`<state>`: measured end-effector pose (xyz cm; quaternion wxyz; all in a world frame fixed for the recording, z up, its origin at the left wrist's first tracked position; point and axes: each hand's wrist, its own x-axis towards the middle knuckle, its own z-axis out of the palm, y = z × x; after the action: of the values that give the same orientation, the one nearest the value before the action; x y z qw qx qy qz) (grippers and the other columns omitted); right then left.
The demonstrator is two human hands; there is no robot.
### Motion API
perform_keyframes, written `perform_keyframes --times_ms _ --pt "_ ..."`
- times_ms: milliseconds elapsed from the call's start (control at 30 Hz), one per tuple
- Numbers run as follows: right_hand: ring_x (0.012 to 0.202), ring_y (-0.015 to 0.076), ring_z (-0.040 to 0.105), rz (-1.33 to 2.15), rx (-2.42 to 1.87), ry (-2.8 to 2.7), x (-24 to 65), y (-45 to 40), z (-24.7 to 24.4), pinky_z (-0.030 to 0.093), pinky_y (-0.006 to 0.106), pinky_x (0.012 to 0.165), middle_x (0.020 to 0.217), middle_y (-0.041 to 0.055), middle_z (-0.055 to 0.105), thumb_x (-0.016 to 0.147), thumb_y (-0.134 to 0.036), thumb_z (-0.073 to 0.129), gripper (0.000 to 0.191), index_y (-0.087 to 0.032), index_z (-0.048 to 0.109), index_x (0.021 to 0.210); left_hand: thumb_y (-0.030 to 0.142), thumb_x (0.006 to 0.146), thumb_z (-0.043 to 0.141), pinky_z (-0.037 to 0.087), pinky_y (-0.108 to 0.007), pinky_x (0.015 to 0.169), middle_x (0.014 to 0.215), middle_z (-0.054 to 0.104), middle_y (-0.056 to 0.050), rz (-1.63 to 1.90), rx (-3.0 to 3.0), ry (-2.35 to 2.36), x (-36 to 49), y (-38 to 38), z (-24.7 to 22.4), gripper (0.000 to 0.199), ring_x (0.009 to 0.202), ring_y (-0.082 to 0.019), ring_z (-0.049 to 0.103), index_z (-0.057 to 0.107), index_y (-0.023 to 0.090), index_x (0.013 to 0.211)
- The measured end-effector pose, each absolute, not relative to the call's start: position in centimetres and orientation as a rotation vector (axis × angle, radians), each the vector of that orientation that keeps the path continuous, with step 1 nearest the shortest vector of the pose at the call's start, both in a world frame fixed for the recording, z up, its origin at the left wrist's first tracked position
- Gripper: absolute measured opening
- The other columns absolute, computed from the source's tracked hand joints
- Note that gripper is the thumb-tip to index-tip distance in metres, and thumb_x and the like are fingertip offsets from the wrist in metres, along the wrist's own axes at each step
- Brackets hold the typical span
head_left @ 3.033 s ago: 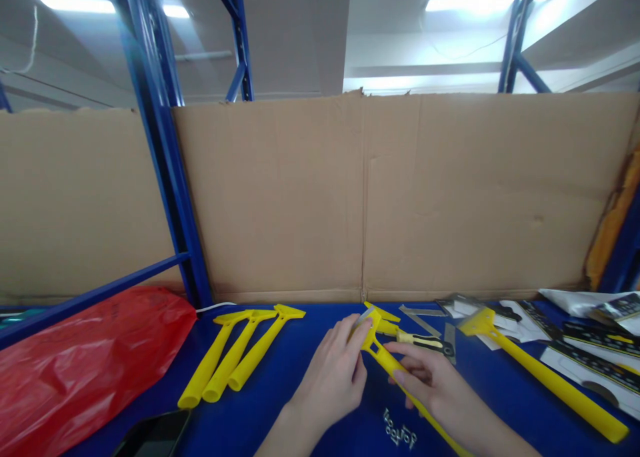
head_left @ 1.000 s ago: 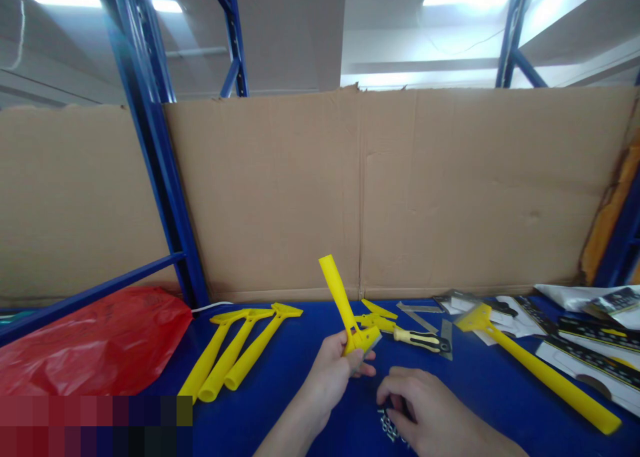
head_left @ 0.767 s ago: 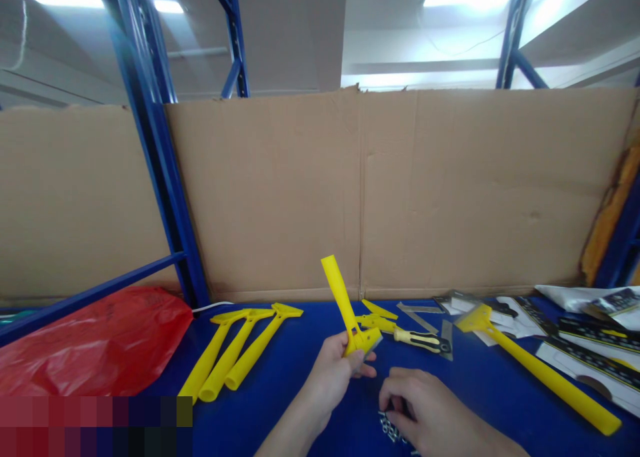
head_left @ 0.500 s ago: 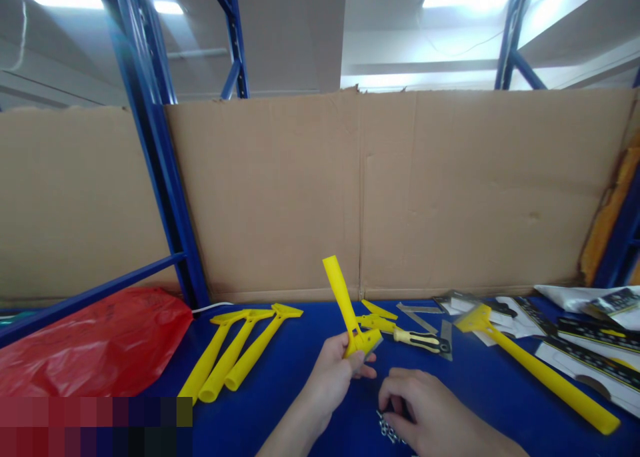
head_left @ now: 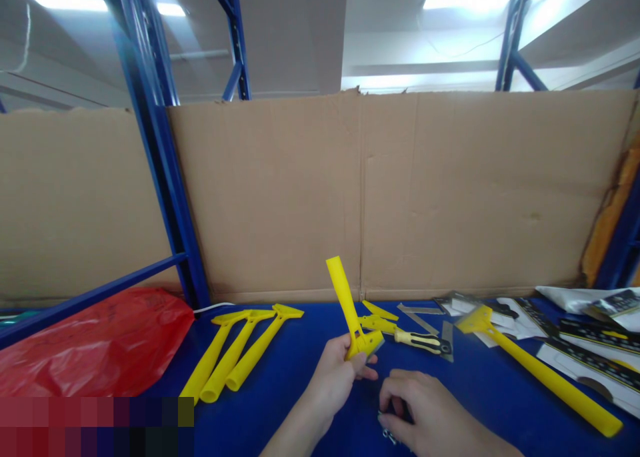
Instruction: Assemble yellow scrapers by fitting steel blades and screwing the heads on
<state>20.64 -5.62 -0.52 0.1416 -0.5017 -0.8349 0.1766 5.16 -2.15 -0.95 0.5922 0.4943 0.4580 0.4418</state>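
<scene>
My left hand (head_left: 340,377) is closed around the head end of a yellow plastic scraper (head_left: 343,297). Its tubular handle points up and leans left, and a thin metal blade edge shows at the head's lower right. Low on the table, my right hand (head_left: 417,403) bends over a small heap of metal screws (head_left: 389,437), thumb and fingertips pinched together. A tiny bit of metal, seemingly one screw, shows at those fingertips; most of the heap is hidden under the hand.
Several yellow scraper handles (head_left: 260,350) lie to the left, near a red plastic bag (head_left: 125,337). Behind my hands are a cream-and-black screwdriver (head_left: 420,341), yellow head pieces (head_left: 379,323) and metal blades (head_left: 447,337). A long yellow scraper (head_left: 550,373) and printed packaging (head_left: 595,363) lie right.
My right hand's fingers have closed a little further over the screws, and less of the heap shows. The left hand keeps the scraper almost still.
</scene>
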Motion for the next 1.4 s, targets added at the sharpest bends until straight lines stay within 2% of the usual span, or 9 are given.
perform_keyframes --times_ms 167,500,767,933,1200,1400 --pt "0.065 0.0122 0.058 0.522 -1.448 -2.421 20.6 -5.5 -0.4 0.039 0.02 0.06 0.073 -0.0008 0.065 0.07 -0.011 0.057 0.014 -0.021 0.067 0.072 0.022 0.066 0.069 0.048 -0.03 0.067 0.087 0.067 -0.009 1.032 1.155 1.088 5.4 -2.1 -0.8 0.034 0.065 -0.015 0.061 0.064 0.009 0.097" --pt "0.065 0.0124 0.058 0.495 -1.46 -2.48 20.4 -5.8 -0.8 0.037 0.02 0.06 0.074 -0.0014 0.067 0.065 -0.01 0.056 0.017 -0.022 0.066 0.072 0.028 0.063 0.073 0.049 -0.03 0.066 0.086 0.067 -0.009 1.044 1.153 1.061 5.2 -1.9 -1.6 0.04 0.063 -0.014 0.061 0.064 0.008 0.097" --pt "0.065 0.0128 0.056 0.462 -1.405 -2.39 20.6 -5.5 -0.7 0.038 0.021 0.059 0.073 -0.0007 0.064 0.075 -0.012 0.053 0.013 -0.02 0.06 0.07 0.029 0.06 0.074 0.048 -0.03 0.071 0.087 0.067 -0.009 1.068 1.174 1.002 5.2 -2.0 -1.5 0.038 0.085 -0.021 0.061 0.067 0.011 0.093" --pt "0.07 0.0144 0.057 0.384 -1.323 -2.263 21.1 -4.9 -1.1 0.041 0.024 0.063 0.077 0.0007 0.063 0.084 -0.018 0.049 0.017 -0.021 0.06 0.072 0.029 0.062 0.073 0.049 -0.032 0.072 0.086 0.067 -0.008 1.079 1.221 0.959 5.3 -2.0 -1.7 0.037 0.085 -0.022 0.061 0.068 0.011 0.094" --pt "0.07 0.0159 0.06 0.251 -1.24 -2.107 21.8 -4.2 -1.7 0.045 0.027 0.064 0.076 0.0019 0.064 0.088 -0.023 0.046 0.02 -0.022 0.062 0.076 0.029 0.069 0.067 0.048 -0.03 0.068 0.091 0.068 -0.01 1.048 1.318 0.874 5.4 -2.1 -1.6 0.036 0.083 -0.021 0.061 0.068 0.011 0.101" --pt "0.067 0.0169 0.061 0.164 -1.204 -2.013 22.0 -4.0 -1.9 0.048 0.028 0.062 0.075 0.0027 0.064 0.088 -0.027 0.045 0.021 -0.023 0.062 0.076 0.03 0.072 0.063 0.041 -0.024 0.059 0.084 0.067 -0.006 0.959 1.363 0.962 5.4 -2.5 -1.7 0.031 0.066 -0.014 0.061 0.066 0.013 0.097"
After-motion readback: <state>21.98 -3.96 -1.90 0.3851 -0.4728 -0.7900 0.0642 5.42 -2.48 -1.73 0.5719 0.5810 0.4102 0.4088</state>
